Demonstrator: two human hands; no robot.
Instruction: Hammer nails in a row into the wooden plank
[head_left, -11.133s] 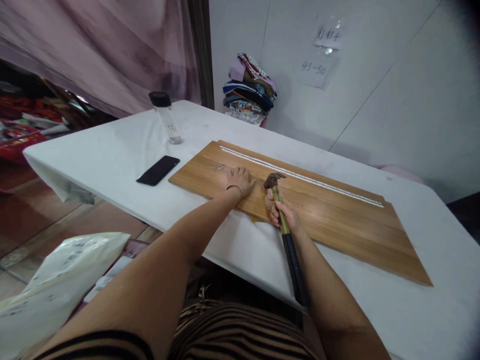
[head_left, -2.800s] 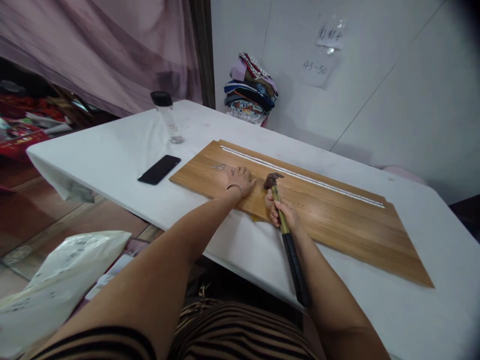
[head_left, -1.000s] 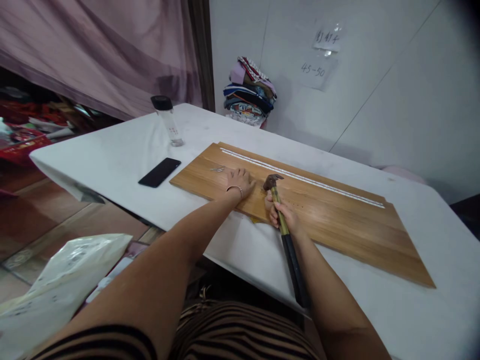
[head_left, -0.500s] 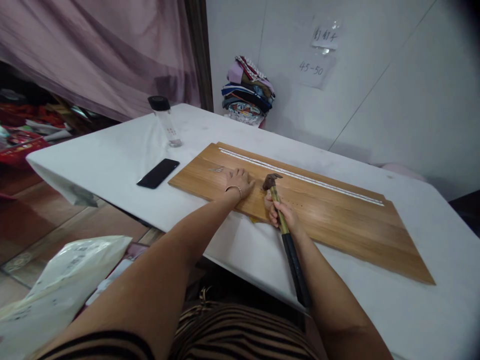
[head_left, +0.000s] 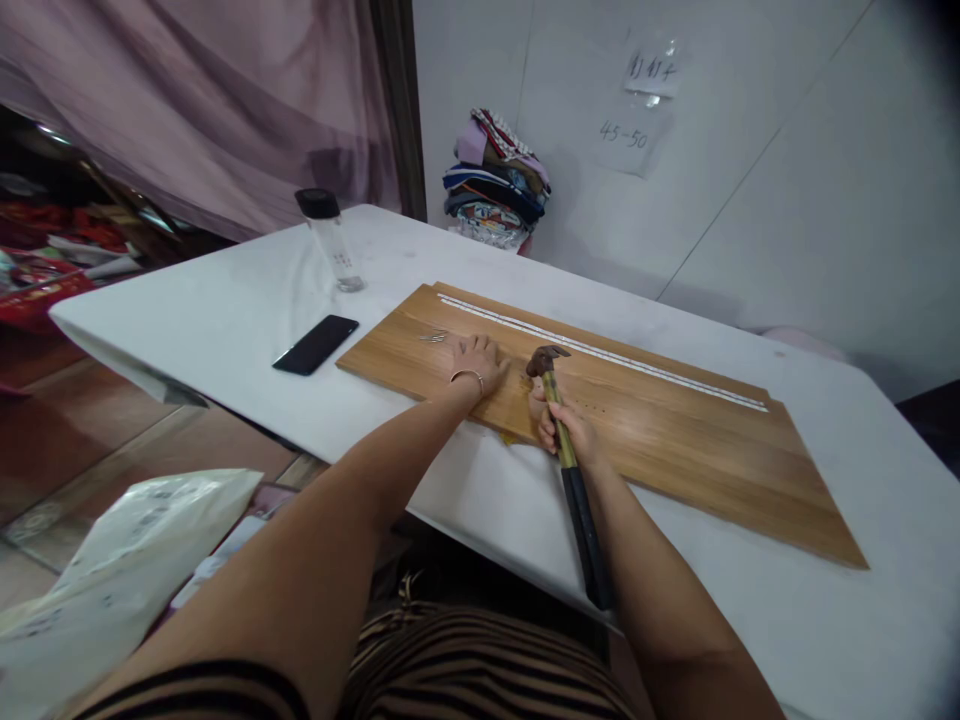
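My left hand [head_left: 480, 362] lies flat on the wooden board [head_left: 697, 450], fingers spread and a thin bracelet at the wrist. Several loose nails [head_left: 434, 336] lie on the board just beyond its fingertips. My right hand [head_left: 564, 425] is wrapped round the claw hammer [head_left: 577, 510] on the yellow upper part of its handle. The hammer's rusty head is at or just above the board, and its black grip points back toward my body. Whether a nail stands under the head cannot be made out. A short row of small dark dots [head_left: 594, 405] marks the board right of the hammer.
Two white strips [head_left: 600, 352] run along the board's far side. On the white table [head_left: 225, 280] to the left are a black phone [head_left: 316, 345] and a clear bottle [head_left: 335, 245]. Folded clothes [head_left: 496, 180] are piled by the wall. A plastic bag [head_left: 150, 550] is at lower left.
The hammer has tilted slightly, its head shifting a little to the right and its grip end a little to the left. My left hand stays flat on the board.
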